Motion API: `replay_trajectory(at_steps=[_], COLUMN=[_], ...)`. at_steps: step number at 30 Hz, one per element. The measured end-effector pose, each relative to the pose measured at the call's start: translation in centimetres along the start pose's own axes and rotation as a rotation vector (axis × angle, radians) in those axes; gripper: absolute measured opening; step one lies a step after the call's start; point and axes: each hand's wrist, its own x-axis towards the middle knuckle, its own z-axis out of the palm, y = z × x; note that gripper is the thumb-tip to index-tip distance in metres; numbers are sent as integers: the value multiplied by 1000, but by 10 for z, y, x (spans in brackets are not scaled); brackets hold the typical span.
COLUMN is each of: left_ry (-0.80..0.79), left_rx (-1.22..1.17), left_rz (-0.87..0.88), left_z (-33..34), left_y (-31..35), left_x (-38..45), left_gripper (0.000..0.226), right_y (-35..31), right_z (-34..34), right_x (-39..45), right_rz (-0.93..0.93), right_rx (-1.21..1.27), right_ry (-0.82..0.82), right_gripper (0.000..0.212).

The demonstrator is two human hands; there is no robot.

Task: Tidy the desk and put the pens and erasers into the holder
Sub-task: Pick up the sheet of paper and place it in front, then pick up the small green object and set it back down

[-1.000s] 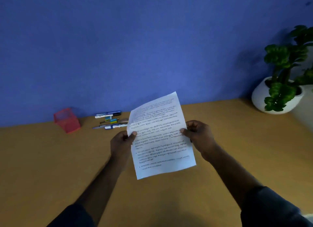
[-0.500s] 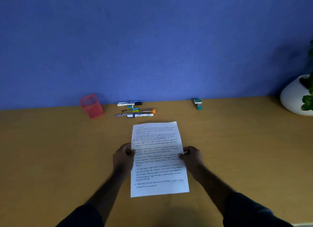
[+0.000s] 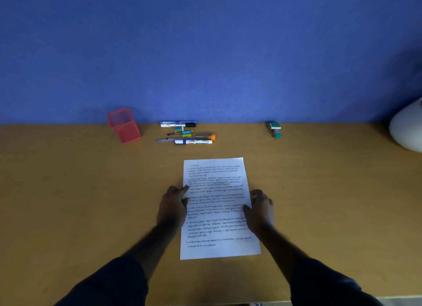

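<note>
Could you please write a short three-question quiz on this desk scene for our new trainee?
1. True or false: the red holder already holds pens.
2. Which hand touches the printed sheet at its left edge? A) left hand B) right hand
3. Fill in: the pile of pens and erasers lies to the ____ of the holder.

Key: 1. False, it looks empty. 2. A. 3. Right.

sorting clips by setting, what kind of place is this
Most likely a study or office desk: a wooden desktop against a blue wall, with a printed sheet lying on it, and pens next to a red mesh holder.
</note>
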Motion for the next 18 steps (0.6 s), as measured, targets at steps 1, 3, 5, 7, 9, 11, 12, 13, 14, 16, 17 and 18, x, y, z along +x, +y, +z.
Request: replay_trajectory(at_steps=[1,3,5,7,9,11,12,13,14,16,17,18], left_ry=[-3,-21,-36,-45,-62,-78,-71,-50,-19,52,87,113], left_rx=[29,72,115,176,226,243,251,266,290,349,370,381], left_rz=[10,22,34,56,85,98,107,121,142,197,222,237], left_z=[0,-2,-6,-12,-17,-21,-23,-25,-27,-33,-36,-39], left_y=[-1,-2,-2,-2,-3,-6,-8,-12,-16,-25,-28,-30], left_x=[1,2,3,2,2,2,3,4,5,9,13,17], left_gripper=[42,40,40,41,43,47,49,51,53,54,54,55], right_y=[1,2,6,8,11,16,19,21,23,27,27,27], right_z=[-1,-3,-2,-1,1,2,2,1,1,-3,-5,-7], right_x=[0,1,4,5,7,10,12,14,17,24,27,31], right_rz=[-11,-13,-4,-8,-3,18,35,52,74,121,137,145], right_rx=[-37,-73,-68,-50,-19,60,114,169,225,308,330,342], right_ry=[11,22,29,33,43,74,104,139,173,227,243,254], right_gripper=[42,46,47,46,48,51,51,49,46,40,39,38])
